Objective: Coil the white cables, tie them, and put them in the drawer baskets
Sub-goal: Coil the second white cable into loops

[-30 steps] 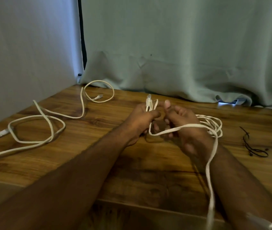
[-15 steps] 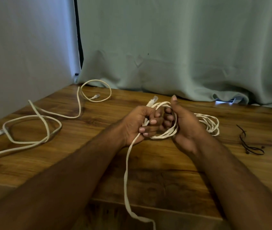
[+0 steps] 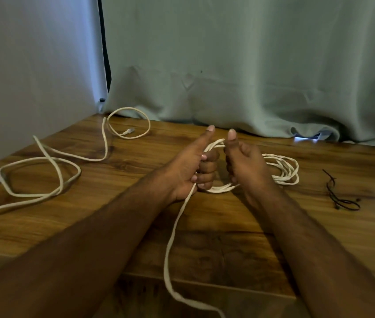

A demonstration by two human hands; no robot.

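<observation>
The white cable (image 3: 280, 171) is judged light, limp and springy; it is best gripped where the loops bunch; flat, pale loops are seen lying on the wooden table (image 3: 227, 237), a tail trailing off the near edge; the bundle is clasped by the left hand (image 3: 195, 166) and right hand (image 3: 242, 161), fingers curled, thumbs raised

Your thumbs now point to 12 o'clock; the coiled cable (image 3: 280, 171) lies wider, its loose tail trailing off toward 6 o'clock.
</observation>
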